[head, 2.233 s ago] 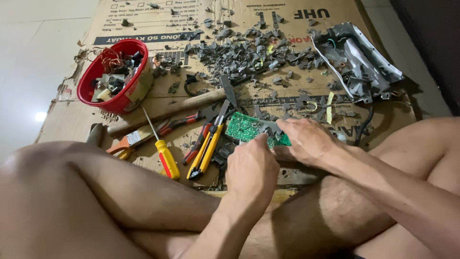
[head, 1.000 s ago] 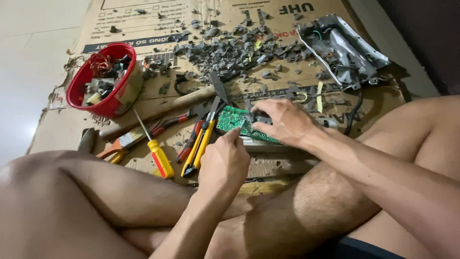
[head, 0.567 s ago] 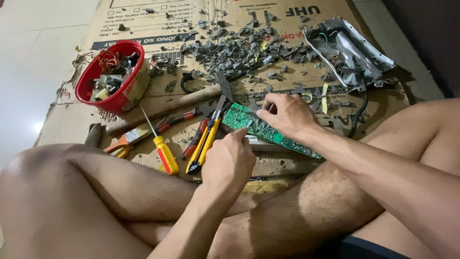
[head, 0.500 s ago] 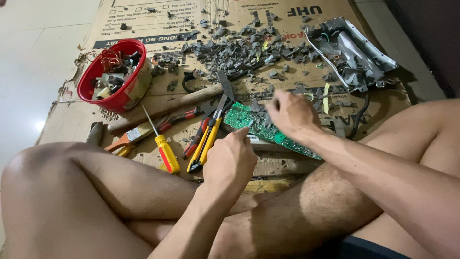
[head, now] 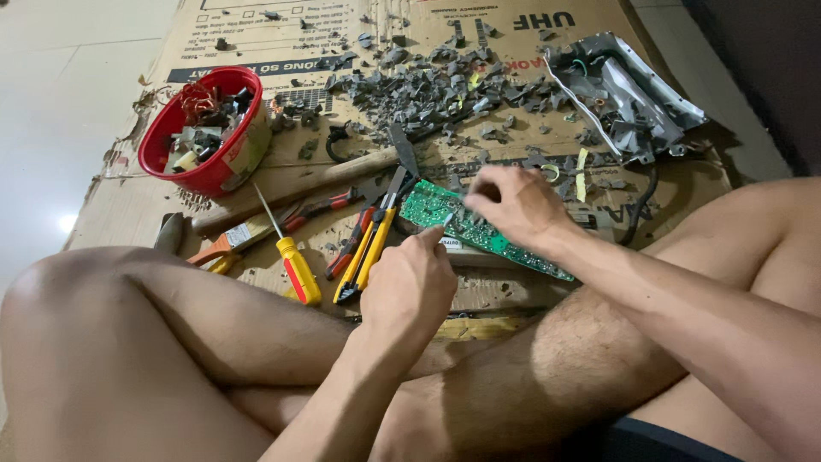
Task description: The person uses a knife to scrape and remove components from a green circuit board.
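Bare knees frame the work: the left hand pinches the near edge of a green circuit board lying on flattened cardboard, while the right hand closes its fingertips over the board's top, seemingly picking at a component. Yellow-handled cutters, a yellow-and-red screwdriver and a red bowl lie beyond.

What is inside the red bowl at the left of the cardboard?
The red bowl holds a heap of small salvaged parts: grey and dark bits, a coil of reddish copper wire near the back rim. The pieces lower in the pile and the bowl's bottom are covered, so they cannot be made out.
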